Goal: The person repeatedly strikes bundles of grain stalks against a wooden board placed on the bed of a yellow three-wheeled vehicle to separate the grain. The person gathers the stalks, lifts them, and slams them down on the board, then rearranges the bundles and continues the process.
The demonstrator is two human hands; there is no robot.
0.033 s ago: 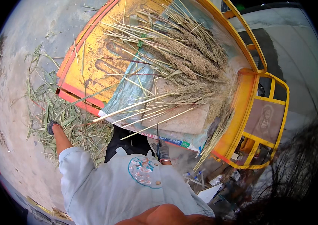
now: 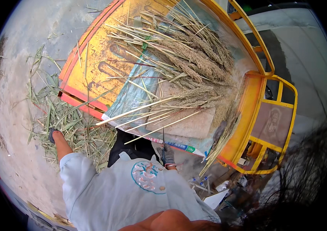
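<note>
My right hand (image 2: pixel 167 156), in a grey glove, is closed at the front edge of the cargo bed. A thin dark-bladed knife (image 2: pixel 163 135) points up from it over the edge. Out to the left, my gloved left hand (image 2: pixel 52 134) hangs above cut leaves and stalks (image 2: pixel 71 127) on the ground; its fingers are too small and dark to read. Before me, a heap of cut seed heads on long stalks (image 2: pixel 198 54) lies on the bed. A smaller bunch (image 2: pixel 198 96) lies nearer, its pale stalk ends pointing toward me.
The yellow, rusty cargo bed (image 2: pixel 98 73) has an orange rim and is partly covered by a greenish plastic sheet (image 2: pixel 127 92) and a flat brown board (image 2: pixel 186 125). A yellow rail frame (image 2: pixel 292 115) rises on the right. Bottles and scraps (image 2: pixel 206 181) lie below it.
My left hand has shifted very slightly toward me and to the left. My right hand and the stalks look unmoved.
</note>
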